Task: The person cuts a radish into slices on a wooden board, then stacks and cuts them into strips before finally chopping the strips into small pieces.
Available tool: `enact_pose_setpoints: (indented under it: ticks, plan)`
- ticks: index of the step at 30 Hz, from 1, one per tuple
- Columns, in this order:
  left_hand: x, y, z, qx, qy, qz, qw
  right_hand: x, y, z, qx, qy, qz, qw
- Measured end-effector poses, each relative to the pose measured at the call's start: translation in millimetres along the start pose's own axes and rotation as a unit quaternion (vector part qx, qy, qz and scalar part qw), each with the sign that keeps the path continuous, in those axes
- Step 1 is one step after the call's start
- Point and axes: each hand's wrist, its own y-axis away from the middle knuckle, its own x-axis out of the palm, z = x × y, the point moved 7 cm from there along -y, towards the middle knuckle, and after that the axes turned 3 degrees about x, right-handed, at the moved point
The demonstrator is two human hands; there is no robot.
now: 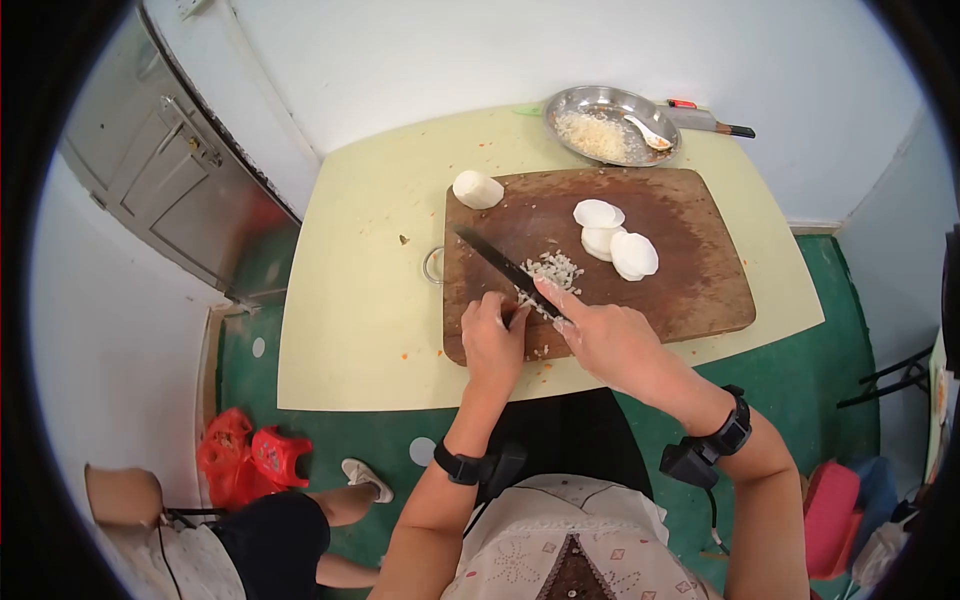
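Observation:
My right hand (612,338) is closed around the handle of a dark-bladed kitchen knife (490,255), its blade pointing to the far left over the wooden cutting board (690,300). Beside the blade lies a pile of finely chopped white vegetable (553,268). My left hand (492,335) is at the board's near left, fingers curled close to the knife and the chopped bits; what they pinch is hidden. Several round white slices (602,242) overlap on the board's right half. A peeled white root vegetable piece (478,190) rests at the far left corner.
A steel plate (562,103) with shredded pale food and a white spoon (650,134) stands at the back of the pale yellow table (350,260). Another knife (705,121) lies beside it. Red stools (280,455) and a seated person (265,540) are at lower left.

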Motion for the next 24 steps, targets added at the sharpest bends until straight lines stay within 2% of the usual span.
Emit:
enact_pose_setpoints:
  ticks: [3,6,16,24]
  plan:
    - [-7,5,-7,0.098,-0.026,-0.026,0.994,4,3,0,-0.008,0.000,-0.001,1.000]
    - [-8,5,-10,0.133,-0.032,-0.037,0.990,3,5,3,-0.022,-0.002,-0.001,1.000]
    - [-4,3,-9,0.140,-0.045,-0.040,0.988,0,-2,2,-0.003,0.017,0.019,1.000]
    - [-5,2,-12,0.136,-0.051,-0.032,0.989,7,-3,5,-0.044,0.019,0.018,0.999]
